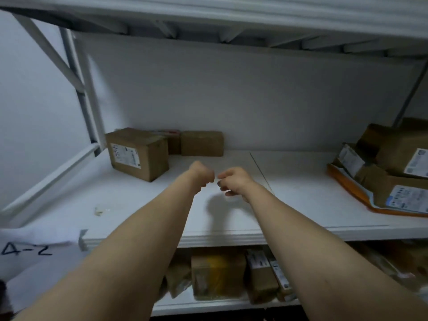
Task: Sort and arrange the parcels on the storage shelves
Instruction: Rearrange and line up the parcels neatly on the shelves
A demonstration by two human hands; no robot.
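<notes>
Left hand point(201, 176) and right hand point(234, 181) hover close together above the middle shelf point(301, 193); left fingers curl into a fist; right fingers are half-curled, and whether they pinch anything cannot be told; a labelled parcel point(139, 154) stands rear left; stacked parcels point(393, 167) lie at the right end.

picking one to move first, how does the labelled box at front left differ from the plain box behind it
The front box shows a white label; the back box shows none on its visible faces. The front box sits angled; the back box sits square to the back wall. The front box looks taller than the back box. Both are brown cardboard on the same shelf.
</notes>
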